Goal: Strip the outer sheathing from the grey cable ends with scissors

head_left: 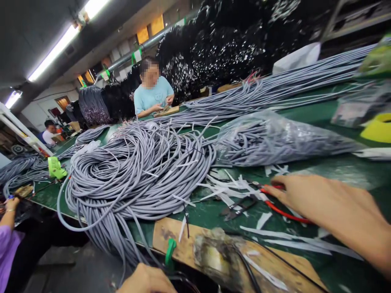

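Note:
My right hand [324,199] reaches in from the right, its thumb and fingers closed on a red handle of the hand cutters [290,212] lying on the green table. Beside them is a dark metal tool [238,208] among white paper strips [226,189]. At the bottom edge, only the back of my left hand [148,280] shows; its fingers are hidden. Near it, a green clamp [170,252] sits on the edge of a wooden board [165,234]. A lump wrapped in clear, yellowish plastic [214,256] is on that board, with black cables [252,272] alongside.
A large coil of grey cable [137,175] covers the table's left middle, strands hanging over the edge. Behind the cutters lies a clear bag of grey cable pieces [275,140]. Long grey cables [290,87] run across the back. Co-workers sit opposite [154,93] and at left [12,244].

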A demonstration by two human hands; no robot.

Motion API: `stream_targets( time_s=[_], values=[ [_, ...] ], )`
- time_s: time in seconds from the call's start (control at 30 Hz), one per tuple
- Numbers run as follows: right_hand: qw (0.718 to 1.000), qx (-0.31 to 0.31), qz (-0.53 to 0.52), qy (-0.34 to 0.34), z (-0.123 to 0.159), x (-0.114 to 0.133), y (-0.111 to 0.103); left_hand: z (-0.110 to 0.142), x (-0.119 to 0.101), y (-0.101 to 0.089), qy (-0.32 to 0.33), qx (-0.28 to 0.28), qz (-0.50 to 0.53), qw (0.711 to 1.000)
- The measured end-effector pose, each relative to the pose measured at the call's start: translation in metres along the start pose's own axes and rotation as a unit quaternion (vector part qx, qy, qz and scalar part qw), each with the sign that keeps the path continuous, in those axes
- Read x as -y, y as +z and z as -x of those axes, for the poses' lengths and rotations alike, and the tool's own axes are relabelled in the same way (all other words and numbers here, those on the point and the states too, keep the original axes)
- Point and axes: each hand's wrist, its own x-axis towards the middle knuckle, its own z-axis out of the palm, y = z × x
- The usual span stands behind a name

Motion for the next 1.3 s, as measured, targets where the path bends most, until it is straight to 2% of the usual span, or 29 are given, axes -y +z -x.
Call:
stream_targets(
  time_s=[0.07, 0.1, 0.17, 0.23, 0.3, 0.43, 0.57, 0.6, 0.63, 0.67, 0.73, 0.77, 0.83, 0.87, 0.97, 1.07, 1.17, 1.23, 1.3],
  values=[
    [0.998, 0.004, -0.041, -0.057, 0.001, 0.007, 0.0, -0.015, -0.017, -0.024, -0.043, -0.129, -0.079, 0.988],
    [0.993, 0.006, -0.068, -0.096, 0.001, 0.01, 0.003, -0.025, -0.021, -0.035, -0.039, -0.182, -0.118, 0.975],
    [0.977, -0.001, -0.108, -0.182, 0.002, 0.015, 0.011, -0.049, -0.02, -0.054, -0.078, -0.271, -0.23, 0.931],
    [0.96, -0.026, -0.106, -0.259, 0.004, 0.02, 0.02, -0.072, -0.01, -0.065, -0.178, -0.293, -0.335, 0.877],
    [0.946, -0.056, -0.078, -0.309, 0.006, 0.023, 0.027, -0.091, 0.001, -0.068, -0.208, -0.302, -0.357, 0.859],
    [0.933, -0.08, -0.039, -0.349, 0.007, 0.022, 0.031, -0.1, 0.01, -0.069, -0.205, -0.308, -0.344, 0.863],
    [0.941, -0.069, -0.052, -0.326, 0.007, 0.016, 0.022, -0.08, -0.003, -0.093, -0.162, -0.32, -0.297, 0.885],
    [0.943, -0.07, -0.06, -0.32, 0.008, 0.016, 0.02, -0.074, -0.008, -0.101, -0.15, -0.339, -0.273, 0.887],
    [0.942, -0.074, -0.069, -0.319, 0.008, 0.017, 0.018, -0.07, -0.014, -0.108, -0.118, -0.386, -0.19, 0.895],
    [0.94, -0.078, -0.079, -0.322, 0.009, 0.019, 0.017, -0.068, -0.019, -0.114, -0.094, -0.401, -0.105, 0.905],
    [0.932, -0.088, -0.092, -0.339, 0.011, 0.028, 0.019, -0.071, -0.029, -0.116, -0.073, -0.376, -0.007, 0.924],
    [0.927, -0.094, -0.092, -0.351, 0.012, 0.034, 0.022, -0.076, -0.033, -0.112, -0.064, -0.341, 0.012, 0.938],
    [0.921, -0.107, -0.082, -0.366, 0.012, 0.046, 0.03, -0.091, -0.038, -0.098, -0.046, -0.255, 0.013, 0.966],
    [0.92, -0.113, -0.075, -0.369, 0.012, 0.052, 0.035, -0.098, -0.039, -0.09, -0.037, -0.229, -0.001, 0.973],
    [0.922, -0.123, -0.059, -0.362, 0.01, 0.065, 0.048, -0.108, -0.04, -0.072, -0.013, -0.221, -0.018, 0.975],
    [0.925, -0.136, -0.052, -0.351, 0.008, 0.072, 0.054, -0.091, -0.048, -0.066, 0.04, -0.218, -0.038, 0.974],
    [0.928, -0.156, -0.056, -0.334, 0.009, 0.075, 0.053, -0.064, -0.069, -0.062, 0.117, -0.23, -0.078, 0.963],
    [0.93, -0.169, -0.06, -0.319, 0.01, 0.076, 0.049, -0.054, -0.084, -0.058, 0.141, -0.179, -0.082, 0.97],
    [0.931, -0.189, -0.067, -0.306, 0.01, 0.075, 0.045, -0.058, -0.094, -0.053, 0.147, -0.145, -0.091, 0.974]
  ],
)
